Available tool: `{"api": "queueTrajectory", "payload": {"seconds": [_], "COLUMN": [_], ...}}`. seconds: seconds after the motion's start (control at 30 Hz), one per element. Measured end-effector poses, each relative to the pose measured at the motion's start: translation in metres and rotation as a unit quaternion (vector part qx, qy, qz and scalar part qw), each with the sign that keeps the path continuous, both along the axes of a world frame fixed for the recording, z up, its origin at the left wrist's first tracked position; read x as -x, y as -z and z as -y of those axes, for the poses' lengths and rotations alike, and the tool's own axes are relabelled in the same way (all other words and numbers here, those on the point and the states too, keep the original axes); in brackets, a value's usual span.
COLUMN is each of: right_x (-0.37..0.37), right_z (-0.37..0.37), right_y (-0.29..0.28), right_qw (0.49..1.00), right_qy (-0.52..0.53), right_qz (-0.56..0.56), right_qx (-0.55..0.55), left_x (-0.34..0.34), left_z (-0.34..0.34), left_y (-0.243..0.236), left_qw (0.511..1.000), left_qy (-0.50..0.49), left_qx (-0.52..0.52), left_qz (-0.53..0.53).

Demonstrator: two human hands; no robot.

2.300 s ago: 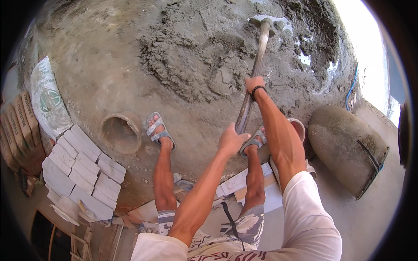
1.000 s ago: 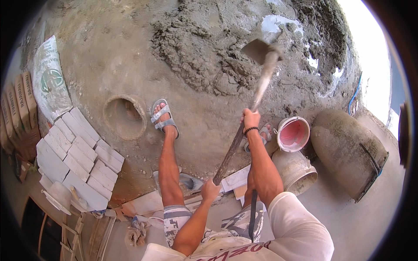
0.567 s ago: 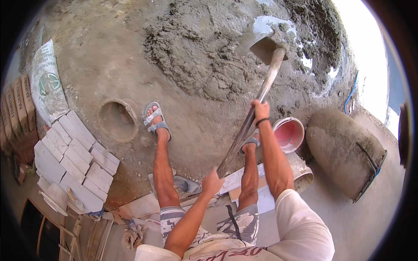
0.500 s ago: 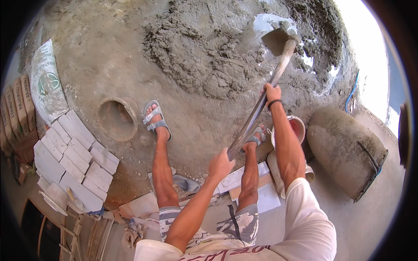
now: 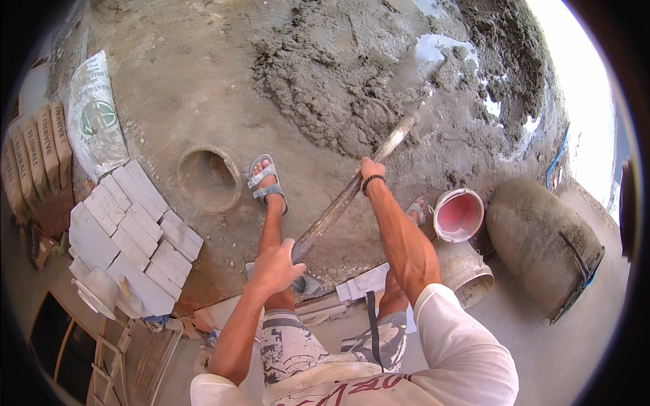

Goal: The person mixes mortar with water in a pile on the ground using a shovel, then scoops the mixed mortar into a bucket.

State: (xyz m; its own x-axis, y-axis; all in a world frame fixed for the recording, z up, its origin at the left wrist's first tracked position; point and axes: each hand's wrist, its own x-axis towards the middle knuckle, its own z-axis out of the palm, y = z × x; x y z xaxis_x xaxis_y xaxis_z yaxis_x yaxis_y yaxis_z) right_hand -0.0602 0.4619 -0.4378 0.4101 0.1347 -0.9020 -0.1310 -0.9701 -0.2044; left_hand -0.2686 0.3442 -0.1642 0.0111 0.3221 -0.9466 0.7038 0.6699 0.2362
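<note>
Both fists are wrapped round the wooden handle of a hoe (image 5: 333, 214). My left hand (image 5: 277, 265) grips its near end, above my left leg. Farther up the shaft, my right hand (image 5: 370, 170) is closed on it, a dark bracelet at the wrist. The handle slants away to the right and ends at the edge of a heap of wet grey mortar (image 5: 332, 88). I cannot make out the hoe's blade there. Pools of whitish water (image 5: 443, 51) lie in the mix.
A pink-lined bucket (image 5: 459, 215), a tipped pail (image 5: 467, 276) and a large drum on its side (image 5: 538, 247) are at right. To the left are a clay ring (image 5: 233, 186), stacked pale blocks (image 5: 128, 233), a white sack (image 5: 98, 122) and brown bags (image 5: 40, 152).
The hoe has come down and back toward me, its blade no longer distinguishable. Both hands have shifted left, the left one lower, the right one nearer me.
</note>
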Motion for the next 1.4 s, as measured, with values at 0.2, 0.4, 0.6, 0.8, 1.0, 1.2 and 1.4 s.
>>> {"api": "queueTrajectory", "payload": {"seconds": [0.2,0.4,0.6,0.8,1.0,1.2,1.4], "right_x": [0.05,0.046,-0.024,-0.066,-0.199,-0.217,-0.033], "right_z": [0.09,0.126,0.061,0.004,-0.106,-0.103,-0.006], "right_y": [-0.101,-0.211,-0.067,-0.049,0.003,0.056,0.035], "right_qw": [0.983,0.983,0.998,0.998,0.99,0.973,0.997], "right_qy": [0.133,0.14,0.029,0.001,-0.026,-0.182,0.068], "right_qz": [-0.07,-0.07,-0.063,-0.023,0.082,0.142,0.017], "right_qx": [-0.102,-0.098,0.007,-0.055,-0.112,0.026,0.022], "left_x": [0.08,0.075,-0.042,-0.067,-0.136,-0.139,0.031], "left_z": [0.103,0.158,0.048,-0.003,-0.051,-0.063,-0.04], "left_y": [-0.014,-0.076,-0.065,-0.035,0.072,0.085,0.033], "left_qw": [0.998,0.997,0.998,0.998,0.987,0.985,0.995], "left_qy": [0.027,0.072,0.011,-0.014,-0.063,-0.062,0.034], "left_qx": [-0.054,0.023,0.061,0.047,-0.061,-0.042,0.013], "left_qz": [-0.032,-0.035,-0.026,0.036,0.135,0.157,0.097]}}
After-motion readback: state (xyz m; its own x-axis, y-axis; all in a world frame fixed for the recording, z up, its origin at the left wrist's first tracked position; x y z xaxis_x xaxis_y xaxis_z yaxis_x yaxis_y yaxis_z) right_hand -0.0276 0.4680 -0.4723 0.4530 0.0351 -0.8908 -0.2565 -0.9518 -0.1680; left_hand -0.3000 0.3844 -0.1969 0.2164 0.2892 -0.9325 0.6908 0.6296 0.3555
